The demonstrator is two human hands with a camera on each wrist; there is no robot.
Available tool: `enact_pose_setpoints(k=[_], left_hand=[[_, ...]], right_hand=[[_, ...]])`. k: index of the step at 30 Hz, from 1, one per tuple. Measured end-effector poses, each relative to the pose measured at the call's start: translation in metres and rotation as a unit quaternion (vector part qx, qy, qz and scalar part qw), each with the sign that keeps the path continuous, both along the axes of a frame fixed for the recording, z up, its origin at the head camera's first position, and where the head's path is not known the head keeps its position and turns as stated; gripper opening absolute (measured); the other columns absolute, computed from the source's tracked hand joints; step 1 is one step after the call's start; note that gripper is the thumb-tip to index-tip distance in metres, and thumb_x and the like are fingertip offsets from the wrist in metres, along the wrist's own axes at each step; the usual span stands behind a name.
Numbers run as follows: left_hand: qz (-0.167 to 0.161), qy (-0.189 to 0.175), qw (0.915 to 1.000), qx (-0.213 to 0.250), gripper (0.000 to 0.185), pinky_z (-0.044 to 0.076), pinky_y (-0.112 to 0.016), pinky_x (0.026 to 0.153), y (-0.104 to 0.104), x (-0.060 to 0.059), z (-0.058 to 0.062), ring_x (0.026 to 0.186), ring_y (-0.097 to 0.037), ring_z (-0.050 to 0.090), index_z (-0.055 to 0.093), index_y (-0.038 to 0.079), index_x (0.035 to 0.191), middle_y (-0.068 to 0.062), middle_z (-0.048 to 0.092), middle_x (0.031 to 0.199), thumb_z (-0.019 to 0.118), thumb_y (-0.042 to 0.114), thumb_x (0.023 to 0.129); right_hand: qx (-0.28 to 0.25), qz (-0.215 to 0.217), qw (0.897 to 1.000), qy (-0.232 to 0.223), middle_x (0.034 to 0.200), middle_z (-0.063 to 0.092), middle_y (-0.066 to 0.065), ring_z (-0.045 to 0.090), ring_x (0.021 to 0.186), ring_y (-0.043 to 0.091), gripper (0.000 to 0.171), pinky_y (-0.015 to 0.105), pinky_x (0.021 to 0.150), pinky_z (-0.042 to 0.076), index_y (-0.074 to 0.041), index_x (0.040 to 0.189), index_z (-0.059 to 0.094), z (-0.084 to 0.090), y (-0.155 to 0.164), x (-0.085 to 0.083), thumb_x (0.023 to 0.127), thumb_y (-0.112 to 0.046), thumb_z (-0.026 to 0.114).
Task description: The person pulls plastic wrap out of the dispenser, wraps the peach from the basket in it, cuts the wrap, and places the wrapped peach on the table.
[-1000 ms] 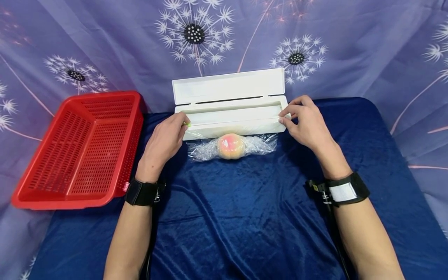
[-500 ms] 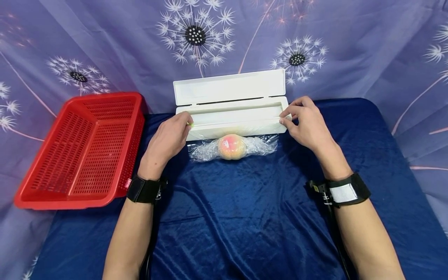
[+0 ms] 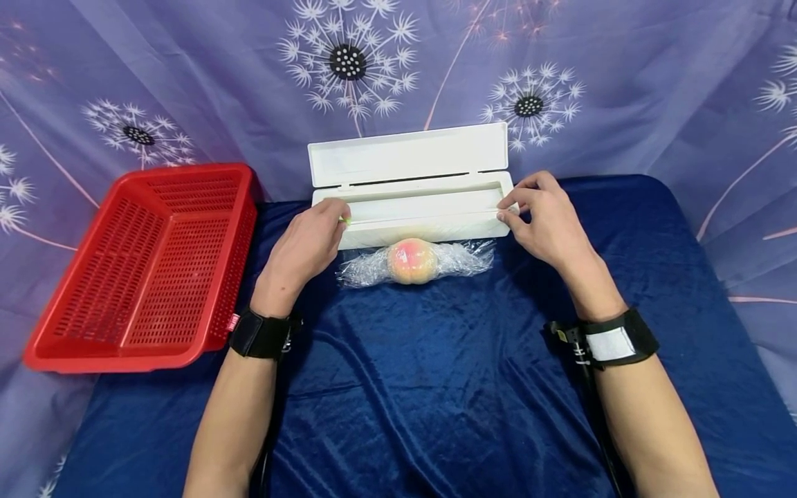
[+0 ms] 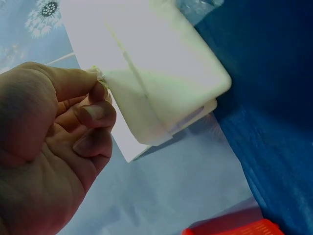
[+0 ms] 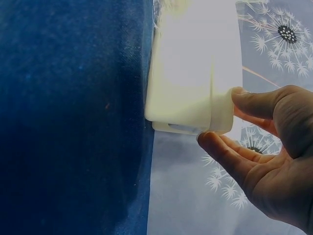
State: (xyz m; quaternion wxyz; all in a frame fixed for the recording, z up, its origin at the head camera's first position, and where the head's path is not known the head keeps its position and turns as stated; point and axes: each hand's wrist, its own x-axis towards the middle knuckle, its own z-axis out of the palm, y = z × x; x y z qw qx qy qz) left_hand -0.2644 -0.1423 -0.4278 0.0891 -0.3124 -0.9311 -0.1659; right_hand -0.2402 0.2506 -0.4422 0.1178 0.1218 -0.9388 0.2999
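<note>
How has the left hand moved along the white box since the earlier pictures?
Yes. The left hand slid right along the white box, toward the wrapped peach.

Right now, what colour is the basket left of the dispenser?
Red, with a perforated mesh pattern: the basket shows best in the head view.

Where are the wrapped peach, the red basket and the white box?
wrapped peach (image 3: 411,261), head view, middle of the fruit under the film.
red basket (image 3: 239,232), head view, right side wall.
white box (image 3: 407,153), head view, inside of the open lid.
</note>
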Motion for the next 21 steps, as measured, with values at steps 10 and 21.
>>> enact_pose_setpoints(k=[10,21], left_hand=[[0.006,-0.012,0.9998,-0.013,0.013,0.054,-0.049,0.087,0.008,0.0,0.002,0.097,-0.035,0.065,0.064,-0.002,0.117,-0.018,0.066,0.116,0.058,0.001,0.106],[0.006,-0.018,0.9996,-0.023,0.015,0.054,-0.048,0.089,0.015,-0.001,0.005,0.105,-0.036,0.065,0.064,-0.002,0.119,-0.017,0.067,0.115,0.06,0.003,0.106]], right_hand=[[0.003,0.001,1.0,-0.003,0.122,0.057,0.024,0.064,0.096,0.04,0.014,0.054,0.085,0.05,0.001,0.108,0.08,-0.001,0.0,-0.001,0.097,-0.008,0.077],[0.007,0.001,1.0,0.003,0.121,0.059,0.024,0.063,0.096,0.039,0.014,0.053,0.085,0.05,0.001,0.107,0.081,-0.001,0.0,-0.002,0.096,-0.008,0.078]])
